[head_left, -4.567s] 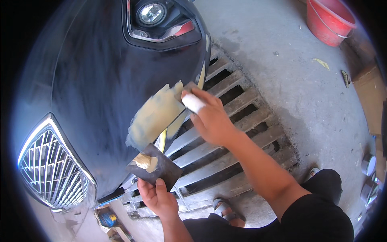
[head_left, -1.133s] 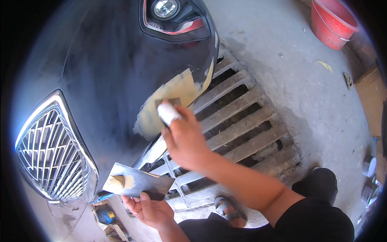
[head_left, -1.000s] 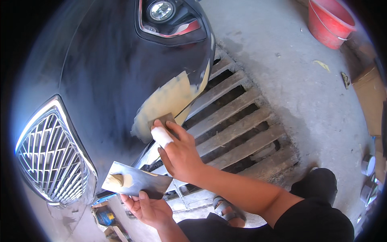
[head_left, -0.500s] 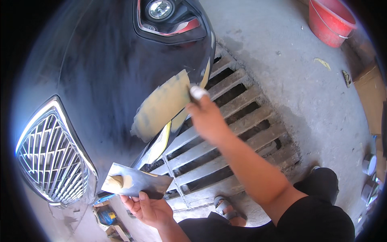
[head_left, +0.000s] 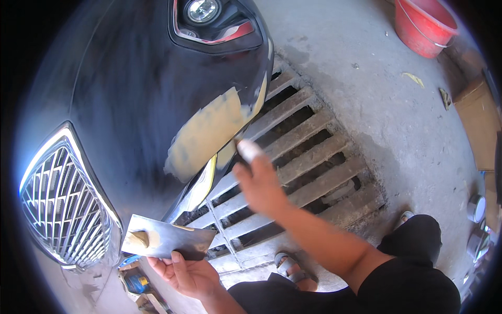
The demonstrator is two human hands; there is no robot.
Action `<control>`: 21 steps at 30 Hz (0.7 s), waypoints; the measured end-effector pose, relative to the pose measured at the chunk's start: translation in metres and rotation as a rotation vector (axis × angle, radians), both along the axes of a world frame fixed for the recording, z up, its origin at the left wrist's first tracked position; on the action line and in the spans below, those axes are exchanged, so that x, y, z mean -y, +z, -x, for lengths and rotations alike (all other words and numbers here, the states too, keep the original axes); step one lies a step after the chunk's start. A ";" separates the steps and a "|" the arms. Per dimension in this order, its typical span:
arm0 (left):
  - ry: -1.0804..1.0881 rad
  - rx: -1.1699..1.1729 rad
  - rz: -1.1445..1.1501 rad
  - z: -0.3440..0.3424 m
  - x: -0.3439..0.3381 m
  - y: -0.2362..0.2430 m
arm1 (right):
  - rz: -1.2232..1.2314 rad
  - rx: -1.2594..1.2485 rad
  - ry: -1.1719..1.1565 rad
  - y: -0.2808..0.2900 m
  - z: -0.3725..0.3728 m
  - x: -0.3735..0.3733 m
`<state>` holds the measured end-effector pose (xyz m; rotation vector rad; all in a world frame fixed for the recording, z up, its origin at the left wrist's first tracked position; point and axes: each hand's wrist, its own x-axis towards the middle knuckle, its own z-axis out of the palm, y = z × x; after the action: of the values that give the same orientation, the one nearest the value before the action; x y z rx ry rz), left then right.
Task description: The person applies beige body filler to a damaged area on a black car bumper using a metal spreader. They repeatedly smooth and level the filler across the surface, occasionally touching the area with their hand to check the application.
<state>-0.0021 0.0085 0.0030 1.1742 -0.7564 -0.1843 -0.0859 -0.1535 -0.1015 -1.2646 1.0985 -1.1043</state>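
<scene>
In my left hand [head_left: 185, 275] is a flat metal plate [head_left: 183, 242], pinched along its lower edge between thumb and fingers. A dab of beige putty [head_left: 139, 238] sits on the plate's left end. My right hand [head_left: 260, 178], blurred and with a white wrapping on one finger, closes on a thin dark spreader [head_left: 238, 141], mostly hidden by the fingers. It is at the lower edge of the dark car bumper [head_left: 136, 115]. A broad beige putty patch [head_left: 204, 136] covers the bumper just left of that hand, streaked with the dark surface beneath.
The headlight [head_left: 204, 11] is at the top and the chrome grille [head_left: 65, 204] at left. A slotted floor grate [head_left: 298, 162] lies under my right arm. A red bucket [head_left: 424, 29], cardboard [head_left: 476, 125] and cans [head_left: 476, 208] line the right side. My sandalled foot [head_left: 294, 272] is below.
My right hand has moved down and slightly left, off the putty patch's right end to the bumper's lower edge. The whole view has shifted slightly; my left hand still holds the plate.
</scene>
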 end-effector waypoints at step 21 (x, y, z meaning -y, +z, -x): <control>-0.034 -0.089 -0.154 0.030 0.044 -0.009 | 0.320 0.139 0.347 0.012 0.081 0.018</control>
<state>-0.0317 -0.0358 -0.0060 1.2900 -0.6933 -0.3262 -0.1665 -0.1718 -0.0892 -1.5346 0.5822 -1.1067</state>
